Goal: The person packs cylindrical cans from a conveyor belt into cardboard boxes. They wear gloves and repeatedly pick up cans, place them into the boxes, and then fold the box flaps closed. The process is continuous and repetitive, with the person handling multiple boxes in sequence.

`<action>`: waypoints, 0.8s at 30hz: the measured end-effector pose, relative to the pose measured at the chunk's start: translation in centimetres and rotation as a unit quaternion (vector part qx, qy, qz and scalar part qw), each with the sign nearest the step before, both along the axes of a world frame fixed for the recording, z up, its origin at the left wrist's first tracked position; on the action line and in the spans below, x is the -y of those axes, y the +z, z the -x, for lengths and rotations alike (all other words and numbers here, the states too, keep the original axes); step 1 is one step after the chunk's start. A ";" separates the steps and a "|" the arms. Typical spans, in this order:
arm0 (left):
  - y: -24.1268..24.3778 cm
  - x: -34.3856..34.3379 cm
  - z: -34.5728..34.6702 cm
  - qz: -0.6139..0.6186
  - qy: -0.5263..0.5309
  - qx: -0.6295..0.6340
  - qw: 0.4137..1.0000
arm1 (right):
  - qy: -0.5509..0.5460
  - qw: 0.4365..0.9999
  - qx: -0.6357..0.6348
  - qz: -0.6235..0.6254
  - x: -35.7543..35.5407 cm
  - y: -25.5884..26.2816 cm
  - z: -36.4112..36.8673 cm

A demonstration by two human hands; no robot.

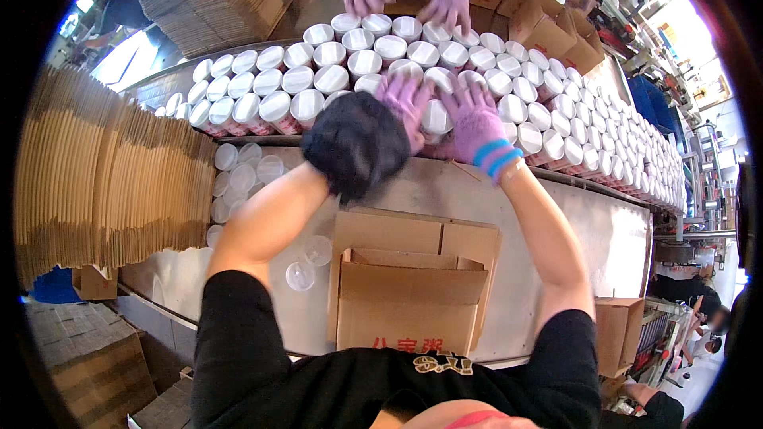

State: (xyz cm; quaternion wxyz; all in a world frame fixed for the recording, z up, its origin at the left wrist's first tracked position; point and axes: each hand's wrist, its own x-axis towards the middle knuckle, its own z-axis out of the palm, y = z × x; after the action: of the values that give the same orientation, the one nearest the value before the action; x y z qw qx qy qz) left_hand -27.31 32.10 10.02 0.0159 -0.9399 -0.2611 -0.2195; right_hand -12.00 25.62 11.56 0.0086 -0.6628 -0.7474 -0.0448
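My left hand, in a purple knit glove, reaches over the lidded cans in front of me. A dark, blurred, cloth-like thing hides its wrist. My right hand, gloved the same with a blue cuff, spreads its fingers over lids to the right. One can's lid shows between my hands; whether either hand grips a can cannot be made out. Close to my body an open cardboard carton with red printing lies on the metal worktable.
Rows of upright cans cross the table. Opposite, another person's gloved hands reach over the far rows. Flattened cartons stand stacked at left, beside loose clear plastic lids. Two more lids lie near the carton. Open cartons stand behind.
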 end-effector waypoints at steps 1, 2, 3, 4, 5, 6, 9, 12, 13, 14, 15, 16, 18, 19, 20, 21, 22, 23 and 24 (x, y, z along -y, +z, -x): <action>-1.4 -2.5 -0.2 -0.033 -0.033 0.007 0.999 | -0.027 0.986 0.015 -0.165 -0.6 -1.9 -1.0; -3.0 -2.7 -0.8 -0.009 -0.013 -0.010 1.000 | -0.047 0.984 0.070 -0.158 -0.6 -3.4 -1.1; -4.1 -2.5 -0.8 0.013 0.013 -0.029 0.999 | -0.061 0.979 0.123 -0.152 -0.5 -4.8 -0.6; -4.7 -2.3 -0.7 -0.007 0.024 -0.023 0.999 | -0.061 0.978 0.074 -0.185 -0.2 -5.9 -0.6; -5.1 -1.1 -0.1 -0.039 -0.002 0.021 0.999 | -0.046 0.984 0.082 -0.154 0.7 -6.4 -0.3; -5.5 -1.0 0.1 -0.049 -0.020 0.011 0.999 | 0.005 0.984 0.090 -0.155 0.5 -6.0 -1.5; -3.4 2.9 2.5 -0.044 -0.085 0.009 0.995 | 0.092 0.982 0.099 -0.133 2.4 -3.7 -1.7; 1.1 8.7 6.4 0.166 -0.048 -0.033 0.985 | 0.114 0.989 0.018 -0.092 8.4 0.3 1.4; 2.1 10.3 7.4 0.237 -0.025 -0.069 0.969 | 0.127 0.989 -0.010 -0.071 10.3 0.5 2.5; 0.6 11.2 8.2 0.249 -0.040 -0.056 0.966 | 0.105 0.993 -0.056 -0.008 11.8 0.6 3.8; -0.8 11.3 8.3 0.343 -0.085 -0.063 0.933 | 0.081 0.990 -0.101 0.057 12.8 0.5 5.0; -1.9 10.8 8.1 0.430 -0.125 -0.066 0.891 | 0.063 0.985 -0.080 0.141 12.9 0.8 5.7; 3.6 8.7 5.7 0.626 -0.100 -0.201 0.747 | 0.072 0.910 -0.246 0.325 10.2 3.2 4.6; 5.3 7.6 4.0 0.672 -0.090 -0.256 0.690 | 0.066 0.849 -0.325 0.411 9.3 4.3 4.0; 5.0 7.4 3.4 0.685 -0.096 -0.286 0.664 | 0.122 0.820 -0.345 0.441 8.7 3.5 4.3; 4.4 7.6 3.1 0.681 -0.112 -0.316 0.651 | 0.084 0.814 -0.322 0.477 9.7 3.4 4.5; 3.3 8.3 3.7 0.668 -0.133 -0.338 0.650 | 0.053 0.807 -0.295 0.509 10.2 4.6 5.6; 2.5 9.4 4.0 0.644 -0.170 -0.362 0.652 | 0.076 0.811 -0.249 0.524 10.9 2.5 5.4; 1.7 10.6 4.5 0.622 -0.204 -0.382 0.653 | 0.101 0.813 -0.204 0.536 11.7 0.4 5.2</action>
State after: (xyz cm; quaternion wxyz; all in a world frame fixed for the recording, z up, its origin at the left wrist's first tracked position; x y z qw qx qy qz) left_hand -31.80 21.48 11.71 -0.5189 -0.7604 -0.1089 0.3751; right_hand -17.22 13.90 12.00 -0.1916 -0.4770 -0.6966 0.5005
